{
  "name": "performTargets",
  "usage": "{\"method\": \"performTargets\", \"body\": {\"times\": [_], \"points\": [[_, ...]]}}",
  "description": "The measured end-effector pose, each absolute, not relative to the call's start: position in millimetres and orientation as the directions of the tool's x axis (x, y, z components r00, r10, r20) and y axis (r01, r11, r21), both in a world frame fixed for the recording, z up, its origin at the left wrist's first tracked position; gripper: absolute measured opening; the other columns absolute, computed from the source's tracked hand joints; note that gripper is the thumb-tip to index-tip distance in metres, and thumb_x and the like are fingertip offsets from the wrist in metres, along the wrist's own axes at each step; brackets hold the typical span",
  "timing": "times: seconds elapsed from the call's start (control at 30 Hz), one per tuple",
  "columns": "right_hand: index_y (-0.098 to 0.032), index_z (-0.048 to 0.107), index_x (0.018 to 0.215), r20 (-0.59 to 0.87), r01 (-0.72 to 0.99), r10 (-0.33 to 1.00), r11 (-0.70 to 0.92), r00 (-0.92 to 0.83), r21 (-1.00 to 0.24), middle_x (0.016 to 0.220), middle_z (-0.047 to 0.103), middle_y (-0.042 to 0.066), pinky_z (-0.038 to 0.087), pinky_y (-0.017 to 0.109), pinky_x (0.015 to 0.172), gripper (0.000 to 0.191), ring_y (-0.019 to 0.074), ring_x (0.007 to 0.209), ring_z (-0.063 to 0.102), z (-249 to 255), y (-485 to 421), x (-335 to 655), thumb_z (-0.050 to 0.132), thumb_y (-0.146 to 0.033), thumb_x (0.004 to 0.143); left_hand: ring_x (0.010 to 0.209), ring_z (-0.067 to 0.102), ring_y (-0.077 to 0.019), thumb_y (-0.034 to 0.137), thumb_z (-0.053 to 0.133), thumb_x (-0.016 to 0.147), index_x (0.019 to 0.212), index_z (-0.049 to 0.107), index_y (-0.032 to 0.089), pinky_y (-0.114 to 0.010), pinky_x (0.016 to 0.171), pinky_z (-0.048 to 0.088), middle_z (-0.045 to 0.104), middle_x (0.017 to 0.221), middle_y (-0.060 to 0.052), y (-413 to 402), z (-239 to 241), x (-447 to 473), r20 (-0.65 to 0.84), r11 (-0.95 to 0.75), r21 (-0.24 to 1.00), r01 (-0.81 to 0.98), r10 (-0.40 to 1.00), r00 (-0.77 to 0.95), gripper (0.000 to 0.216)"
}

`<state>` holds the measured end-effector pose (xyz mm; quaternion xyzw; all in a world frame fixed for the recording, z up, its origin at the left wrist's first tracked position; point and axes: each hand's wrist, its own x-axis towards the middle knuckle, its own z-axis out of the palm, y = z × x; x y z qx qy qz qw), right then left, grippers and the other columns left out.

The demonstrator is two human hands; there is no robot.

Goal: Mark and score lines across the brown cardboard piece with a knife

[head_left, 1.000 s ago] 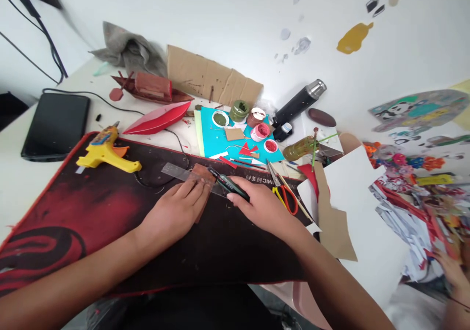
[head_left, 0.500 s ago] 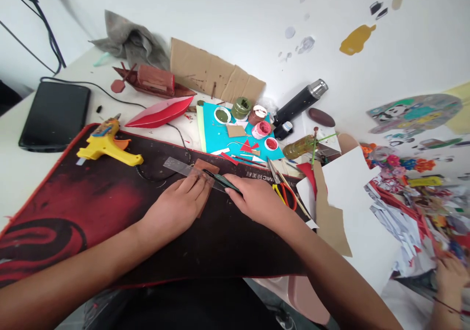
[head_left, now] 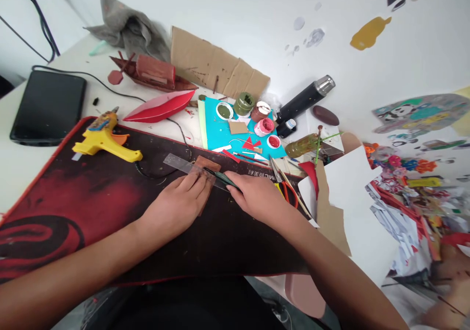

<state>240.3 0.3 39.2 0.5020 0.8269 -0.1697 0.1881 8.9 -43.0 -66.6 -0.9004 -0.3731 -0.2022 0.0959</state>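
Note:
My left hand presses a clear ruler down with its fingertips, over a small reddish-brown piece of card on the dark mat. In my right hand is a dark green craft knife, its tip touching down at the ruler's edge beside my left fingertips. The fingers of my right hand are closed round the knife handle. My left palm and fingers hide part of the ruler and the card.
A yellow glue gun lies at left on the mat. Behind are a brown model boat, a red boat shape and paint jars. Scissors lie right of my right hand. Another person's arm shows at lower right.
The view has shifted slightly. Both my hands keep nearly the same place on the ruler and knife. The other person's hand at lower right has moved.

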Motion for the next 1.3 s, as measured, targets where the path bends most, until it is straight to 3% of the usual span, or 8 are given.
{"method": "performTargets", "body": {"times": [0.63,1.07,1.3], "points": [[-0.023,0.056,0.162,-0.495,0.871,0.756,0.492,-0.428,-0.003,0.132,0.084,0.014,0.054,0.035,0.08,0.043,0.0294,0.11,0.082,43,1,239,0.044,-0.034,0.122,0.139,0.07,-0.0352,0.009,0.053,0.104,0.148,0.072,0.007,-0.042,0.105,0.064,0.079,0.14,-0.022,-45,-69,7,0.405,-0.706,0.044,0.706,0.659,0.634,0.047],[-0.02,0.053,0.166,-0.546,0.809,0.72,0.575,-0.428,0.125,0.119,0.083,0.015,0.054,0.036,0.072,0.047,0.0305,0.097,0.083,55,5,228,0.04,-0.029,0.122,0.139,0.071,-0.036,0.007,0.05,0.103,0.145,0.073,0.004,-0.041,0.1,0.066,0.079,0.141,-0.021,-44,-64,8,0.402,-0.698,-0.056,0.714,0.639,0.656,0.048],[-0.017,0.058,0.157,-0.566,0.775,0.689,0.618,-0.453,0.132,0.115,0.083,0.016,0.052,0.035,0.069,0.041,0.0301,0.095,0.082,65,13,223,0.043,-0.021,0.119,0.145,0.068,-0.0358,0.006,0.049,0.104,0.154,0.068,0.007,-0.043,0.108,0.064,0.078,0.144,-0.022,-46,-68,6,0.377,-0.706,0.051,0.707,0.669,0.641,0.054]]}}
